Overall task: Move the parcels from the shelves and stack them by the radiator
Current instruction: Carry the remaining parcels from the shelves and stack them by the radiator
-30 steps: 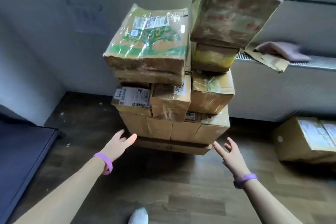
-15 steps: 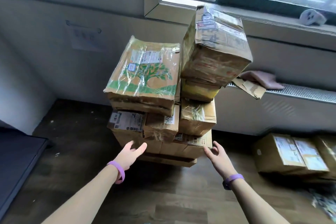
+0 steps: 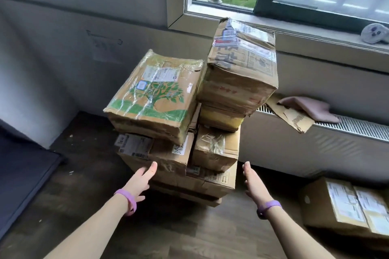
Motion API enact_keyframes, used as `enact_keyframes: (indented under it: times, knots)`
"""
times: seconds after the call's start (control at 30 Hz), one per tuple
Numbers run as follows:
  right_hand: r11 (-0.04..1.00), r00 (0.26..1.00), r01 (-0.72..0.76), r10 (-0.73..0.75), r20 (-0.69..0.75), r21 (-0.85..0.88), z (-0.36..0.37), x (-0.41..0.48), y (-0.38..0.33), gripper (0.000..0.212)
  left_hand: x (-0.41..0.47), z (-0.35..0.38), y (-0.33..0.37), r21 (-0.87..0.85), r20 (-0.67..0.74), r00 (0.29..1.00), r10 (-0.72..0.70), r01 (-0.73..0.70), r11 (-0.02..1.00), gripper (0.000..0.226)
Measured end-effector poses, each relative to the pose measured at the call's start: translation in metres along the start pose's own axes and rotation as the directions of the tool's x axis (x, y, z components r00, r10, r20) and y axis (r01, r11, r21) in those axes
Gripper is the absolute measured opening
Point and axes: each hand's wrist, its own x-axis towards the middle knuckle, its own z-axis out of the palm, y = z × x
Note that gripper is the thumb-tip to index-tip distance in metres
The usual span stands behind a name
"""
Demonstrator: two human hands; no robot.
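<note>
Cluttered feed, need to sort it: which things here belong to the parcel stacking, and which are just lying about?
Job: stack of taped brown cardboard parcels; white panel radiator; left hand; right hand.
Lying about: pink folded cloth; torn brown cardboard scrap; pale game controller on the sill; dark floor mat.

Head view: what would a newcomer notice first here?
An uneven pile of taped cardboard parcels stands in the middle, a green-tree parcel topping its left side and a bulkier box its right. The open left hand and right hand, purple-banded, reach toward its base beside the radiator.
</note>
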Motion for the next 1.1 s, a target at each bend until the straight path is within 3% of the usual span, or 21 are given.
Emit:
enact_keyframes:
  times: [0.1, 0.23, 0.33, 0.5, 0.83, 1.1]
  knots:
    - [1.000, 0.996, -0.001, 0.003, 0.094, -0.015, -0.033, 0.022, -0.003, 0.074, -0.011, 0.038, -0.003, -0.075, -0.055, 0.998, -0.019, 0.014, 0.997, 0.095]
    - [0.996, 0.978, 0.023, -0.004, 0.209, -0.088, -0.082, 0.035, -0.008, 0.083, -0.030, 0.095, -0.008, -0.172, -0.139, 0.988, -0.069, 0.045, 0.984, 0.077]
    - [0.990, 0.967, 0.044, -0.010, 0.253, -0.131, -0.117, 0.042, -0.012, 0.087, -0.045, 0.131, -0.012, -0.247, -0.187, 0.977, -0.104, 0.055, 0.967, 0.076]
    - [0.988, 0.961, 0.033, 0.010, 0.275, -0.149, -0.153, 0.060, -0.017, 0.074, -0.049, 0.166, -0.024, -0.359, -0.219, 0.965, -0.144, 0.057, 0.932, 0.081]
    - [0.968, 0.955, 0.052, 0.023, 0.295, -0.247, -0.145, 0.118, -0.016, 0.065, 0.007, 0.183, -0.052, -0.593, -0.194, 0.941, -0.277, 0.113, 0.798, 0.081]
    - [0.956, 0.945, 0.077, 0.021, 0.327, -0.285, -0.122, 0.173, -0.013, 0.059, 0.055, 0.196, -0.066, -0.710, -0.221, 0.924, -0.312, 0.067, 0.701, 0.077]
